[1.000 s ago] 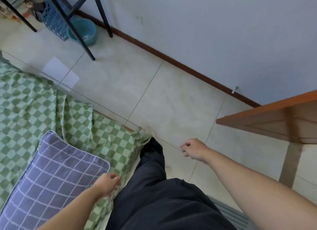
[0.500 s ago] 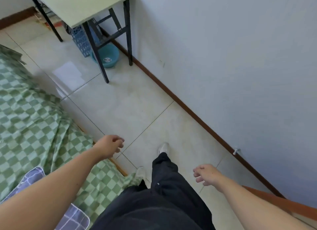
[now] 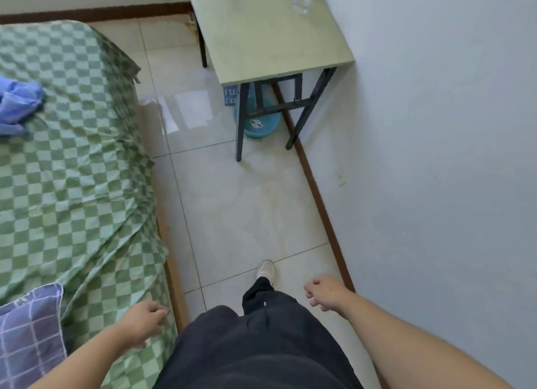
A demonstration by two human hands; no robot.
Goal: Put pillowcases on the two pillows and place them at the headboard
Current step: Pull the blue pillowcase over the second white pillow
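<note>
just left of the left hand (image 3: 143,320), a purple pillow (image 3: 27,333) with a pale grid lies on a green-and-pale-green checked sheet (image 3: 72,168). far ahead of it, plain blue cloth (image 3: 17,104). between both hands, dark grey trousers (image 3: 255,348).

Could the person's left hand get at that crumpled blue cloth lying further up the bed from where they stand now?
Probably not yet. The left hand hangs empty near the bed's edge, while the crumpled blue cloth lies far up the green checked sheet. Nothing blocks the way, but they would likely need to walk closer.
</note>
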